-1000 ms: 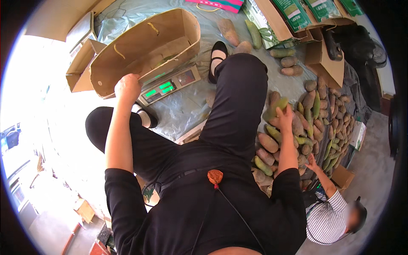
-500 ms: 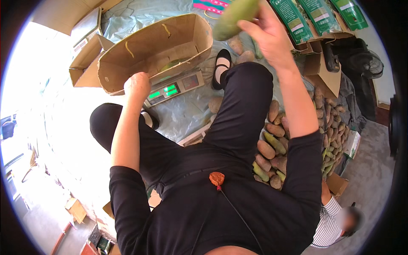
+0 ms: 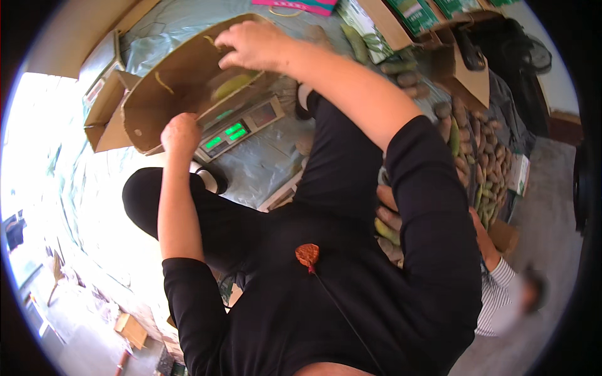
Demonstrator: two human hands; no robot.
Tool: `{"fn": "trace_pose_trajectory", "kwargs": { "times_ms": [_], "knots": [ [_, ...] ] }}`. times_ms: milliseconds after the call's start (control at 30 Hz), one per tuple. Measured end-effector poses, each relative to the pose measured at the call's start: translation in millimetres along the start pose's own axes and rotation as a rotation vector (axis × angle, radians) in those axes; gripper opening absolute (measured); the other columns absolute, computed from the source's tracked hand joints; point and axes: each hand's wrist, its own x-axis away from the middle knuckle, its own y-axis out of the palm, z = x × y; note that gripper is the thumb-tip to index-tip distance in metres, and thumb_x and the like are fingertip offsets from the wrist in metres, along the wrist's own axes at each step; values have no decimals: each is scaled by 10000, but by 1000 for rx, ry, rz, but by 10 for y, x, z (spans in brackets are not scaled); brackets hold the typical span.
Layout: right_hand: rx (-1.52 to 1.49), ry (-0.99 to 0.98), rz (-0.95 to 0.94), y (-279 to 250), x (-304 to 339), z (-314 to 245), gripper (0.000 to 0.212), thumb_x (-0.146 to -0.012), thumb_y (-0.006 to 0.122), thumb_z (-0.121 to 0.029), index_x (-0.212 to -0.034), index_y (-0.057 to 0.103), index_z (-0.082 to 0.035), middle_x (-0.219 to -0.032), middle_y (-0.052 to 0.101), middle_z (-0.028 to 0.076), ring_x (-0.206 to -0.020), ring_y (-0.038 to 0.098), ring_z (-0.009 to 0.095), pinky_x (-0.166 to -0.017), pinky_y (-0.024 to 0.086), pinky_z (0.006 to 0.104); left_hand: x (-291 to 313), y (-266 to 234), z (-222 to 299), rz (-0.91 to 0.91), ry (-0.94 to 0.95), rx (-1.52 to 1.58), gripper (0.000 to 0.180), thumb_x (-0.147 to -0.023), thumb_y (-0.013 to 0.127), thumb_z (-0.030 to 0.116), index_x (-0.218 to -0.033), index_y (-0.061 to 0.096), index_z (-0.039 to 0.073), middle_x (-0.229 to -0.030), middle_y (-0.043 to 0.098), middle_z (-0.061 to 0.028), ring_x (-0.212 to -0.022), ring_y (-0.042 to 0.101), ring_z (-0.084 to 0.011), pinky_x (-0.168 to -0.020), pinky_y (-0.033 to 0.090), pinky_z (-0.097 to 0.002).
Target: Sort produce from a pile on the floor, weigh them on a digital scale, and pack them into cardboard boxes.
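Observation:
My left hand [image 3: 182, 133] is closed on the near edge of a brown cardboard box [image 3: 143, 119] with cord handles. The box sits tilted on a digital scale [image 3: 235, 133] with lit green displays. Above the box's right end, my right hand [image 3: 256, 47] is bent over with fingers apart and nothing in them. A green, oblong piece of produce [image 3: 232, 86] lies inside the box, below that hand. I cannot tell whether it is a fruit or a root.
Brown and green oblong produce [image 3: 486, 150] lies in piles at the right. A carton with green packets [image 3: 411, 15] and a black fan [image 3: 530, 56] stand at the far right. Another cardboard box [image 3: 106, 116] is at the left. A person in a striped top [image 3: 498, 301] is at the lower right.
My right hand has moved left from the upper right to over the box and let go of the green produce it held. My left hand stays on the box edge.

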Motion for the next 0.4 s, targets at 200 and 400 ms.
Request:
{"fn": "trace_pose_trajectory", "kwargs": {
  "times_ms": [200,400],
  "knots": [
    [-273,152,201,-522,890,670,333,-782,631,-168,-1071,594,-7,-902,656,120,-833,620,203,-724,490,313,-2,0,-45,22,18,-20,233,-786,590,215,-998,658,145,-985,648,-142,-942,611,-335,-802,495,-441],
    [-186,467,264,-72,2667,1876,312,-787,628,-155,-1083,613,-60,-951,676,134,-843,659,268,-746,499,301,-70,-28,95,-12,59,42,345,-747,642,260,-1081,656,172,-1013,642,-163,-969,606,-331,-831,475,-440]
  ]
}}
